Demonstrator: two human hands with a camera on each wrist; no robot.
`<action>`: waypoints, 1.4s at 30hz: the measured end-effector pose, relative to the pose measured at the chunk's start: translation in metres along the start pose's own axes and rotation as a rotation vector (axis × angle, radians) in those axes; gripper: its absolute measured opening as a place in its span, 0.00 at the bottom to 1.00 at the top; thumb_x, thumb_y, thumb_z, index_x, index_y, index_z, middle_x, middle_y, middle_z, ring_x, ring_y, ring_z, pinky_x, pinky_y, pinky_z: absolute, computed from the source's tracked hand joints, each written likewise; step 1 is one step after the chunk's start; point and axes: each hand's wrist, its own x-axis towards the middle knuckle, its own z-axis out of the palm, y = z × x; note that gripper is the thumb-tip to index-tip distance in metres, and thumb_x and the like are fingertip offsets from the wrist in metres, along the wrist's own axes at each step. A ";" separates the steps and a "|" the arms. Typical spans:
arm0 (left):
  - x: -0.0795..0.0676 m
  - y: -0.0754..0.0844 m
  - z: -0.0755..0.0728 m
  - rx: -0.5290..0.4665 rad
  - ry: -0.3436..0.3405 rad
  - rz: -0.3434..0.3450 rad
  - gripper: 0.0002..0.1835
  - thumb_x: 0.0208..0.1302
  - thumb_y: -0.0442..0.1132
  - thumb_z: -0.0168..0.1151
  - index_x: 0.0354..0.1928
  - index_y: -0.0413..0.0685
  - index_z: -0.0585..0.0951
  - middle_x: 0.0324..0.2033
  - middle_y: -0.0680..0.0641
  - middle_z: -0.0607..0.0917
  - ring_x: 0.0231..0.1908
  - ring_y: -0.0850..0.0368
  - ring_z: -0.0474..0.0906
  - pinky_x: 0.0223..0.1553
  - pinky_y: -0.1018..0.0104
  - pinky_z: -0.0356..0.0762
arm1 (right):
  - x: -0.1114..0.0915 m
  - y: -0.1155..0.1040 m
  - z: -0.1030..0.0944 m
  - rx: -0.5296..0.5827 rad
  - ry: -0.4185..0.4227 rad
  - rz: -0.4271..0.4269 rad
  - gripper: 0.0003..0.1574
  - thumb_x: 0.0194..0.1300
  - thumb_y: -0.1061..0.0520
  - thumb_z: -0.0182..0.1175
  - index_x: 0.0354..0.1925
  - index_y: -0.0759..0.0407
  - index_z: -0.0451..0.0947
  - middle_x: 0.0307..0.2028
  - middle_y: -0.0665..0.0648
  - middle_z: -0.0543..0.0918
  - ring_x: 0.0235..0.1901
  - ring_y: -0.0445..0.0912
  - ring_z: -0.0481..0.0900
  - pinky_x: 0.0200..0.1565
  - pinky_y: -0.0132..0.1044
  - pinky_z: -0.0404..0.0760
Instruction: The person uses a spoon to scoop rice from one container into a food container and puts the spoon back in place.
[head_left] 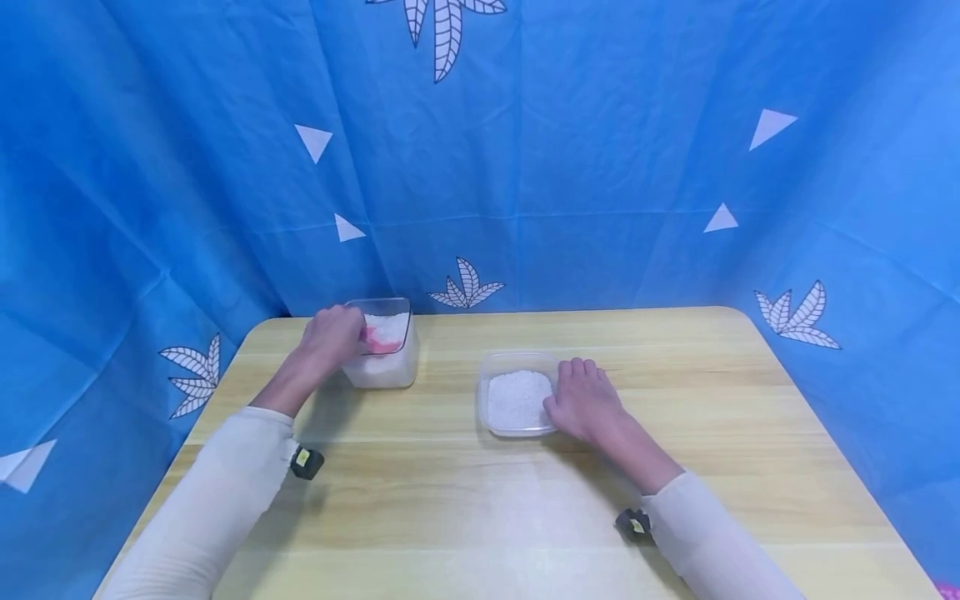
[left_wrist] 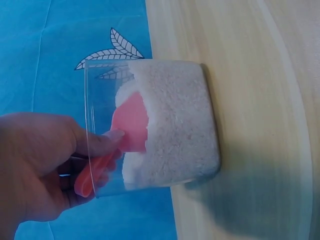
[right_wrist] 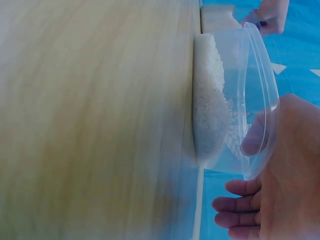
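Note:
My left hand [head_left: 335, 332] grips the handle of a pink scoop [left_wrist: 132, 120] at the open top of a clear, straight-sided bin [head_left: 401, 371]. White rice [left_wrist: 175, 120] fills much of that bin, and the scoop's head is partly sunk in it. At the right side of a low, clear plastic container [head_left: 495, 429], my right hand [head_left: 587, 402] holds the rim, thumb over the inside and fingers outside. A layer of rice [right_wrist: 207, 100] covers the bottom of this container, which stands on the table.
Both containers stand on a pale wooden table [head_left: 450, 517], the bin near its back left edge. A blue curtain [head_left: 600, 167] with white leaf and triangle prints hangs behind and at the sides. Small dark devices sit at both wrists.

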 end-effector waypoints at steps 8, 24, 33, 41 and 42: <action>-0.004 -0.004 0.004 -0.063 0.023 -0.007 0.12 0.57 0.40 0.71 0.38 0.37 0.86 0.26 0.42 0.83 0.28 0.48 0.74 0.30 0.62 0.69 | 0.001 0.001 0.000 0.003 0.006 -0.001 0.27 0.65 0.45 0.46 0.49 0.67 0.66 0.40 0.60 0.69 0.43 0.54 0.66 0.48 0.49 0.70; -0.012 -0.012 0.010 -0.106 0.119 0.014 0.12 0.59 0.34 0.67 0.43 0.36 0.87 0.40 0.35 0.86 0.38 0.43 0.77 0.40 0.53 0.77 | -0.001 0.000 -0.003 0.015 0.010 0.000 0.24 0.64 0.46 0.47 0.46 0.66 0.66 0.37 0.59 0.68 0.41 0.53 0.66 0.44 0.45 0.68; -0.018 -0.016 0.011 -0.134 0.137 0.003 0.15 0.59 0.35 0.68 0.47 0.35 0.86 0.42 0.34 0.85 0.42 0.42 0.74 0.43 0.51 0.76 | -0.002 0.000 -0.001 0.019 0.009 0.000 0.23 0.65 0.46 0.47 0.45 0.65 0.66 0.37 0.59 0.68 0.40 0.52 0.65 0.43 0.45 0.67; -0.022 -0.019 0.009 -0.154 0.152 -0.012 0.15 0.60 0.35 0.67 0.48 0.35 0.85 0.40 0.35 0.85 0.42 0.42 0.72 0.41 0.53 0.74 | -0.002 -0.001 -0.001 0.016 0.011 0.001 0.24 0.65 0.46 0.47 0.46 0.66 0.66 0.38 0.59 0.68 0.40 0.53 0.65 0.45 0.46 0.68; -0.023 -0.019 0.009 -0.158 0.156 -0.011 0.15 0.60 0.35 0.67 0.47 0.35 0.85 0.39 0.35 0.85 0.41 0.42 0.72 0.40 0.54 0.74 | -0.002 -0.001 -0.001 0.015 0.012 0.002 0.24 0.65 0.46 0.47 0.46 0.66 0.66 0.38 0.59 0.68 0.41 0.53 0.65 0.45 0.47 0.68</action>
